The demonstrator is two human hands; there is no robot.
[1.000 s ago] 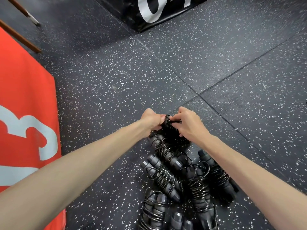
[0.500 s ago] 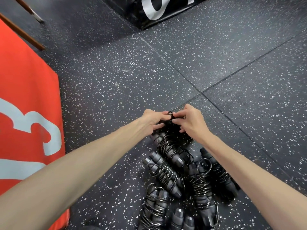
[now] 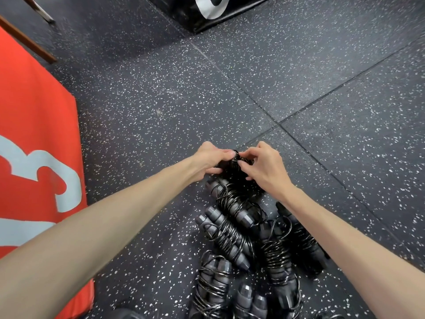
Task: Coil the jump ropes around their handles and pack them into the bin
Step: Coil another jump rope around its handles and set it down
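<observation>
Above the pile, both hands' fingers (image 3: 226,153) pinch one coiled jump rope (image 3: 234,168), axis hidden.

Two bare forearms, no sleeves, no visible jewellery.

Under me was a dark rubber gym floor (image 3: 230,93), speckled white and split by seams into big tiles. A pile of coiled jump ropes (image 3: 248,238) lay on it in front of me, black cord wound round grey handles, the bundles touching and overlapping. An orange mat (image 3: 34,125) with pale markings lay at my left, and a black pad (image 3: 195,12) sat at the far edge.
</observation>
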